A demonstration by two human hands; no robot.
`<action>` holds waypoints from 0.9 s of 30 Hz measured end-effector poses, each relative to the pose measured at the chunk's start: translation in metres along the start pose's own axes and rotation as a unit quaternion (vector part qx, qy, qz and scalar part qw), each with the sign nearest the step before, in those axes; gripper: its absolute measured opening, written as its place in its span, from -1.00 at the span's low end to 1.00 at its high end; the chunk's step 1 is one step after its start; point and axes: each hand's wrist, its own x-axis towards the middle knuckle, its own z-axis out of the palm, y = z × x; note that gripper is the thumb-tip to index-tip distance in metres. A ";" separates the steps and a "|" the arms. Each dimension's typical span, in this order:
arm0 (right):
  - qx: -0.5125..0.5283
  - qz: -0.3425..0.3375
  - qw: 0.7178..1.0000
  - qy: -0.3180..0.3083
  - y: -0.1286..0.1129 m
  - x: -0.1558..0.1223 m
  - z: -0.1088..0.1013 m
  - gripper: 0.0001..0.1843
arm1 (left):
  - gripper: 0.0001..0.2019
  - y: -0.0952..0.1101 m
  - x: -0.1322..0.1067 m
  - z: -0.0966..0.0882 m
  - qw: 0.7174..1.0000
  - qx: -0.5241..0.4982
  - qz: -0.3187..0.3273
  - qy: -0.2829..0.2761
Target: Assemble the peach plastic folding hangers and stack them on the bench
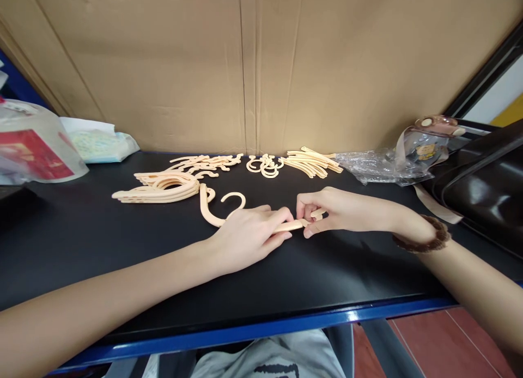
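My left hand (249,235) lies on the black tabletop (81,242) with its fingers closed over a cream plastic hanger piece (212,209), whose hook curls up just behind the hand. My right hand (330,210) meets it from the right and pinches the same piece's thin end between thumb and fingers. A brown beaded bracelet (425,237) circles my right wrist. Behind the hands lie a stack of finished cream hangers (163,186), a pile of hooks (265,165) and a pile of curved bars (312,161).
A cardboard wall (261,67) closes the back of the table. Plastic bags (36,149) sit at the far left, crumpled clear wrap (376,166) and a dark bag (482,187) at the right. The table's blue front edge (261,329) runs just above my lap.
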 end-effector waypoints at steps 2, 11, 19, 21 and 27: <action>-0.013 0.006 1.000 -0.021 0.004 -0.003 -0.005 -0.80 | -0.80 0.001 0.000 0.000 0.998 0.048 0.050 0.000; -0.211 0.047 0.976 0.019 0.010 -0.013 -0.016 -0.94 | -0.77 -0.011 0.000 -0.004 0.995 0.018 0.095 -0.003; -0.244 -0.005 0.968 0.052 0.029 -0.010 -0.015 -0.72 | -0.72 -0.034 0.002 -0.009 0.995 -0.037 0.090 -0.004; -0.249 0.002 0.967 0.051 0.029 -0.010 -0.015 -0.74 | -0.71 -0.040 0.002 -0.010 0.996 -0.040 0.077 -0.020; -0.345 0.114 0.927 0.089 0.022 -0.010 -0.015 -0.71 | -0.77 -0.049 0.004 -0.010 0.996 -0.052 0.071 -0.024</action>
